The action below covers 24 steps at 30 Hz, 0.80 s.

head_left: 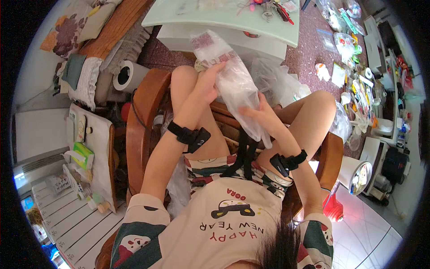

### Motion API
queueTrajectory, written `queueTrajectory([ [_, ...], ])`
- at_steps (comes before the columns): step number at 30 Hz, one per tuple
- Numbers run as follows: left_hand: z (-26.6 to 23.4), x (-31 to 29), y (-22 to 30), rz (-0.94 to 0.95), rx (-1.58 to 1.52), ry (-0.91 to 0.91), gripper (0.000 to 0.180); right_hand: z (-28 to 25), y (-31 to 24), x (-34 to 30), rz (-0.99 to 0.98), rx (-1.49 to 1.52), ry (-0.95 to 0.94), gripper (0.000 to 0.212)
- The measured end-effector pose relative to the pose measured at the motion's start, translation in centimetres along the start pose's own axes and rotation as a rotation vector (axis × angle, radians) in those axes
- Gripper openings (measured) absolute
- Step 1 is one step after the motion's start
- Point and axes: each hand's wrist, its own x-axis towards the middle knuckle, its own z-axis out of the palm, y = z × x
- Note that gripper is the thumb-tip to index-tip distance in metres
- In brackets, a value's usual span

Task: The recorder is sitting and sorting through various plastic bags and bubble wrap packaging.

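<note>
A long, translucent plastic bag stretches across my lap, its far end marked with purplish printed patches. My left hand grips its left edge, fingers closed on the film. Lower down, my right hand pinches the bag's right side near the bottom, where the film hangs in loose folds. What is inside the bag, if anything, cannot be made out. Beyond it, more crumpled clear plastic bags lie between my knees and the table.
A pale-topped table stands ahead, with red-handled tools on it. Wooden chair arms flank me. A white cylindrical bin is at left. Many small items and bags clutter the right. A green tissue pack rests at left.
</note>
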Motion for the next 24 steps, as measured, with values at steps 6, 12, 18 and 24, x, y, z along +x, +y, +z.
queueTrajectory([
  [6, 0.1, 1.4, 1.0, -0.104, 0.085, 0.198, 0.029, -2.3, -3.0, -2.5, -0.241, 0.609, -0.223, 0.088],
  [12, -0.3, 2.7, 2.5, -0.414, 0.002, 0.04, 0.028, -2.2, -6.0, -5.0, -0.868, -1.039, 0.113, 0.096],
  [18, 0.5, 2.5, 0.5, -0.285, 0.128, 0.009, 0.027, -0.4, -7.4, -4.8, -1.01, -1.427, -0.027, 0.063],
  [24, 3.2, -0.4, -1.4, 0.089, 0.299, 0.027, 0.032, -1.6, -5.7, -1.8, -0.699, -0.831, -0.041, 0.028],
])
